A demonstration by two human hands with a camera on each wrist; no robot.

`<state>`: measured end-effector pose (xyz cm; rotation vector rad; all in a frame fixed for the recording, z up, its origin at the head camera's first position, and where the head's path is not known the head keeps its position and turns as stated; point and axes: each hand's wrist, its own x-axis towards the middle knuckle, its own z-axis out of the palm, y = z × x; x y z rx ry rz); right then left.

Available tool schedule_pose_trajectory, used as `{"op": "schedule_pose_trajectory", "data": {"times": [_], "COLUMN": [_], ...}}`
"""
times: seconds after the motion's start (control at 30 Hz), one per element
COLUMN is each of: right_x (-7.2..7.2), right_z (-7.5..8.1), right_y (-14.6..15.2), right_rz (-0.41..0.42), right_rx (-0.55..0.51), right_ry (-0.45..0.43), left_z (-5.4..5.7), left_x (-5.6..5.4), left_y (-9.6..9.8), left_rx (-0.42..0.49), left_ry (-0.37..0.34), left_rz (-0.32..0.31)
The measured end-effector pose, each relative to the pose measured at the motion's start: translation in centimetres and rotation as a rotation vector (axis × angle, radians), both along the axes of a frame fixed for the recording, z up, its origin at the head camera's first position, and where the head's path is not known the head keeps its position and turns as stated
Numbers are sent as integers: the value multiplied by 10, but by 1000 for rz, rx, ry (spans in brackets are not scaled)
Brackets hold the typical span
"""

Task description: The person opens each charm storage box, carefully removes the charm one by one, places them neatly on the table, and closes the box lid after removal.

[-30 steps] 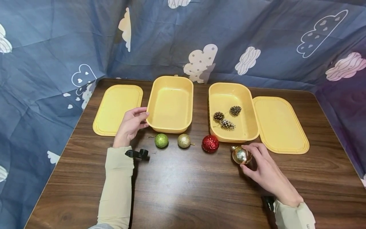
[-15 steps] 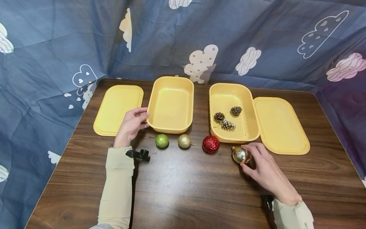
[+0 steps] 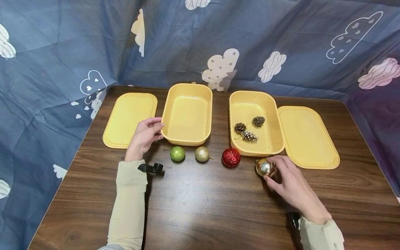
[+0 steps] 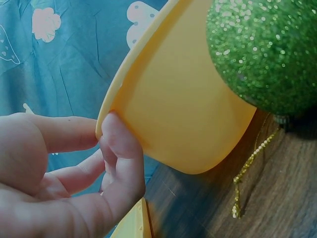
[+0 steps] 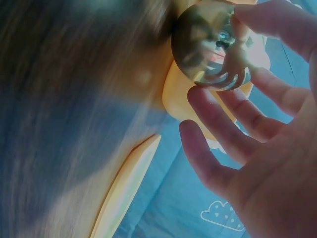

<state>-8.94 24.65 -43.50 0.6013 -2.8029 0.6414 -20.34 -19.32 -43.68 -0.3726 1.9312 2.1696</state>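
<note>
Gold ball (image 3: 265, 168) — mirror-smooth, round — between the right fingers (image 5: 276, 89)

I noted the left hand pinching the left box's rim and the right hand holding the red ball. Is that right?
One slip: the right hand holds the shiny gold ball; the red ball lies on the table, as the head view shows.

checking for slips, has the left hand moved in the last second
No, in the head view the left hand keeps its place relative to the left yellow lid, with no visible shift.
</note>
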Motion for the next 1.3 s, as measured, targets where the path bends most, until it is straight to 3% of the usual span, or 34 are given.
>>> {"op": "schedule_pose_trajectory", "data": {"times": [0.43, 1.3], "right_x": [2, 2], "right_z": [1, 0], "right_y": [0, 1], "right_rz": [-47, -43], "right_rx": [0, -9], "right_ry": [-46, -39], "left_z": [-1, 0], "left_x": [0, 0], "left_y": [0, 1], "left_rx": [3, 2], "left_ry": [0, -3], "left_rz": [-1, 2]}}
